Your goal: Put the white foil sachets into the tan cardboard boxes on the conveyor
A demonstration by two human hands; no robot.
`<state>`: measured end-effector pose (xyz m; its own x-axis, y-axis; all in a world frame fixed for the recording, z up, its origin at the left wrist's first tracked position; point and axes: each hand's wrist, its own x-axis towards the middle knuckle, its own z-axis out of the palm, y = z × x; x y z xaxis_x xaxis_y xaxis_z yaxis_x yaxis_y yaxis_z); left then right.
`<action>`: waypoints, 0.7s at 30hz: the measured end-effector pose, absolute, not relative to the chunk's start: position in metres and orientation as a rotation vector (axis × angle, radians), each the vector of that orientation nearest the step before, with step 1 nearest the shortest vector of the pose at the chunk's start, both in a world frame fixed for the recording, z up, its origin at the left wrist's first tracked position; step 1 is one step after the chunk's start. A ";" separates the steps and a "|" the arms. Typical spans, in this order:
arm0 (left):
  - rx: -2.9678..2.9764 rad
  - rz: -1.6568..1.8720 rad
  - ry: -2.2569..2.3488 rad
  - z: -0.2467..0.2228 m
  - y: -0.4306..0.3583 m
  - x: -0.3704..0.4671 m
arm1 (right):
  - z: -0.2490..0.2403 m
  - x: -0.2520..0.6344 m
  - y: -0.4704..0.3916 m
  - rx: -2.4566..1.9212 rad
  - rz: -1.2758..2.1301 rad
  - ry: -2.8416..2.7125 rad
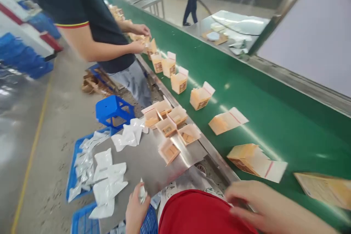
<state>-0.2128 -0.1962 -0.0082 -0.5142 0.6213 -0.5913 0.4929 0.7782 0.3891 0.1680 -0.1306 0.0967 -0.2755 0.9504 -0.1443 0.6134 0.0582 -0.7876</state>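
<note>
My left hand (137,208) is closed on a small white packet (142,193) at the near edge of the metal side table (142,161). My right hand (249,201), somewhat blurred, hovers by the conveyor's near rail with its fingers bent and apart; I see nothing in it. Beyond it on the green belt lies an open paper box (246,157) on its side, flap toward the right. Several open paper boxes (167,127) stand grouped at the side table's far end. White packets (108,179) lie loose on its left part.
Several boxes (179,81) stand in a row along the green conveyor belt (287,117). A co-worker (101,25) in a dark shirt handles boxes farther up. Blue crates (72,168) with packets and a blue stool (113,109) are on the floor at left.
</note>
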 end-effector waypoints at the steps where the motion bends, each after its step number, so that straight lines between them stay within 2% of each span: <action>1: 0.773 0.317 2.012 0.006 -0.191 -0.207 | 0.100 0.153 -0.129 -1.574 1.114 -1.892; 5: 0.498 0.603 1.103 0.055 -0.143 -0.129 | 0.096 0.108 -0.112 -1.546 1.197 -1.767; 8: 0.374 0.500 0.809 0.063 -0.107 -0.044 | 0.086 0.130 -0.117 -1.556 1.140 -1.639; 11: 0.474 0.384 0.937 0.038 -0.091 0.020 | 0.083 0.190 -0.145 -1.761 0.635 -1.437; 14: 0.932 0.551 1.194 -0.005 -0.086 0.066 | 0.082 0.239 -0.171 -1.966 -0.093 -1.331; 16: 1.312 0.611 1.087 -0.031 -0.081 0.097 | 0.074 0.254 -0.177 -2.075 -0.313 -1.460; 18: 1.579 0.524 0.853 -0.049 -0.072 0.129 | 0.060 0.257 -0.172 -2.243 -0.159 -1.722; 21: 1.716 0.395 0.673 -0.061 -0.062 0.167 | 0.033 0.259 -0.153 -2.405 0.436 -1.986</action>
<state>0.1674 -0.0618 -0.0611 0.7754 0.6251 -0.0897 0.2262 -0.1423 0.9636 0.2591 -0.1528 0.0333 0.1666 0.9620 -0.2165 0.9641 -0.2049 -0.1687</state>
